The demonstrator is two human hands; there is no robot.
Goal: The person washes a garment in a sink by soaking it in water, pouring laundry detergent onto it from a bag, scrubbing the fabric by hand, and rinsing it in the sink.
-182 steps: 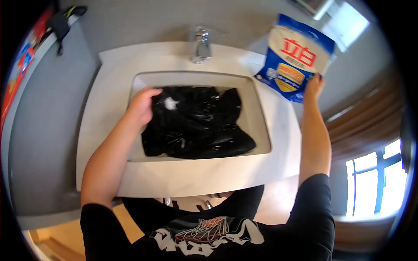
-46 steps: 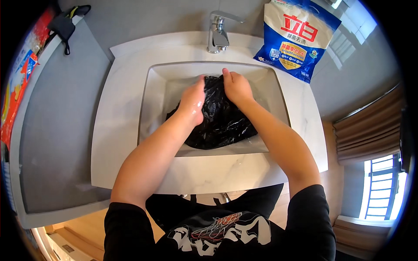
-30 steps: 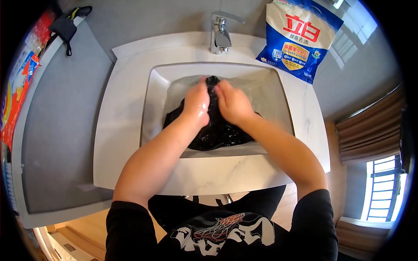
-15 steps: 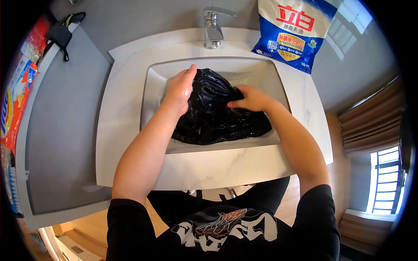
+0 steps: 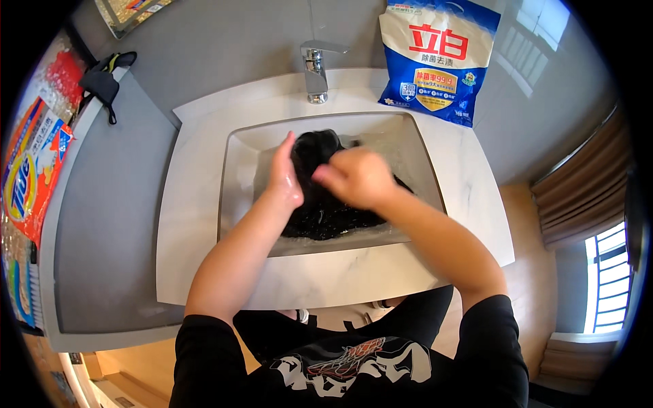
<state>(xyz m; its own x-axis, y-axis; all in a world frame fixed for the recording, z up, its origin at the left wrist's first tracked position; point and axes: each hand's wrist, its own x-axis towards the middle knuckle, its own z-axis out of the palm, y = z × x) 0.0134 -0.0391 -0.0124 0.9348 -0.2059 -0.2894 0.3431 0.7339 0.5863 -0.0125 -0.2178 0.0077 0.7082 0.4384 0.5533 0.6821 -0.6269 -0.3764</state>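
Note:
A wet black cloth (image 5: 325,216) lies bunched in the sink basin (image 5: 249,146), its upper part lifted between my hands; what kind of garment it is, I cannot make out. My left hand (image 5: 284,178) grips the cloth's left side, its thumb side up and its other fingers mostly hidden. Over the cloth's right side, my right hand (image 5: 362,178) is curled closed around some of the fabric and slightly blurred by motion. Water glistens on my left wrist and pools in the basin around the cloth.
A chrome faucet (image 5: 315,71) rises behind the basin. On the pale marbled counter (image 5: 197,224), a blue and white detergent bag (image 5: 439,61) stands at the back right. An orange package (image 5: 37,177) and a brush (image 5: 34,296) are at the far left, beside a grey cabinet door (image 5: 112,224).
My right hand has moved left and closed in toward my left hand, curling over the cloth. The cloth is bunched narrower. The whole view has shifted slightly.

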